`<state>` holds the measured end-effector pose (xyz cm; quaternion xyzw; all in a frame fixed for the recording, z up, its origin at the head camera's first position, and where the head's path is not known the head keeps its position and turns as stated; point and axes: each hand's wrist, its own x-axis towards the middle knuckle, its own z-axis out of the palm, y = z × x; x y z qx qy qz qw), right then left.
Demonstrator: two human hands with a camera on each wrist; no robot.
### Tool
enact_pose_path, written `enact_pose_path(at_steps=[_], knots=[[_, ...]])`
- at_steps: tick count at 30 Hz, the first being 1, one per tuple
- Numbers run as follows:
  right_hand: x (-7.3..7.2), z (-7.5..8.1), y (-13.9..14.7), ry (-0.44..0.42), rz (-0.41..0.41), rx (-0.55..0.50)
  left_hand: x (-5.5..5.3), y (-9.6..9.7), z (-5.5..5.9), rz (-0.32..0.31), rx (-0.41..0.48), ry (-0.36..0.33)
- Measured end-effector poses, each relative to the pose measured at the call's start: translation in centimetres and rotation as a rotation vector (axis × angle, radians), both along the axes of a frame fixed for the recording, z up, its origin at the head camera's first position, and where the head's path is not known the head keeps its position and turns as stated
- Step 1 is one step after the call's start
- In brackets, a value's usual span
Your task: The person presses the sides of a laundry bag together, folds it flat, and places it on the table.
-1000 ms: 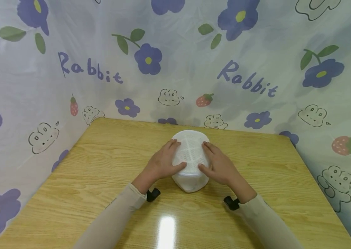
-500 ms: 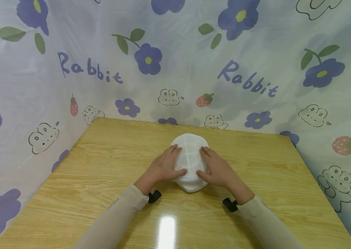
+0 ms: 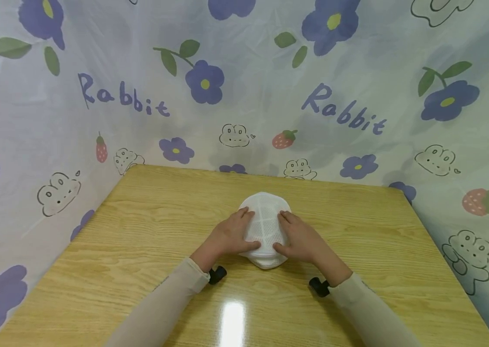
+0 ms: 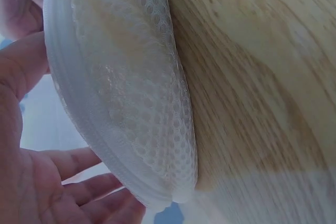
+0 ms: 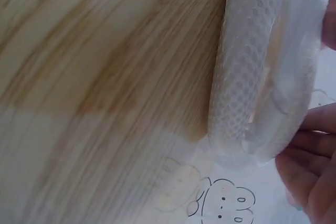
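A round white mesh laundry bag (image 3: 266, 226) sits on the wooden table, its top panel crossed by sewn white seams. My left hand (image 3: 232, 234) presses on its left side, thumb and fingers spread on the top. On the opposite side my right hand (image 3: 302, 239) rests in the same way, thumb toward the near edge. From the left wrist, the mesh bag (image 4: 131, 87) sags below a thick white rim, with extended fingers (image 4: 100, 192) against that rim. In the right wrist view the fingertips (image 5: 299, 150) touch the rim; the underside is hidden.
The wooden table (image 3: 162, 207) spreads out on every side of the bag, with a bright reflection near its front. A curtain (image 3: 244, 86) printed with flowers and rabbits hangs behind and at both sides. Black wrist camera mounts (image 3: 319, 287) sit under the wrists.
The bag has become flatter and its top has sunk down toward the table. Both hands have moved down and slightly nearer with it, staying on its top.
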<state>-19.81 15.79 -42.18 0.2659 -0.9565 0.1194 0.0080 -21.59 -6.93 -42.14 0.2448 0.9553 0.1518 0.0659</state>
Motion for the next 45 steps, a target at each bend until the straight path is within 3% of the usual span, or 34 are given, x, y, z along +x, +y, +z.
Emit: enact_pose_path(at_steps=[7, 23, 33, 45], knots=[[-0.04, 0.05, -0.33, -0.071, -0.003, 0.035, -0.13, 0.3, 0.01, 0.0, -0.075, -0.034], [-0.36, 0.09, -0.45, -0.079, 0.031, 0.096, -0.18, 0.59, -0.44, 0.006, -0.059, -0.067], [-0.57, -0.32, -0.28, -0.111, 0.015, 0.095, -0.23, 0.87, -0.46, 0.012, -0.081, -0.06], [-0.57, -0.3, -0.37, -0.091, 0.03, 0.104, -0.25, 0.95, -0.48, 0.02, -0.114, -0.066]])
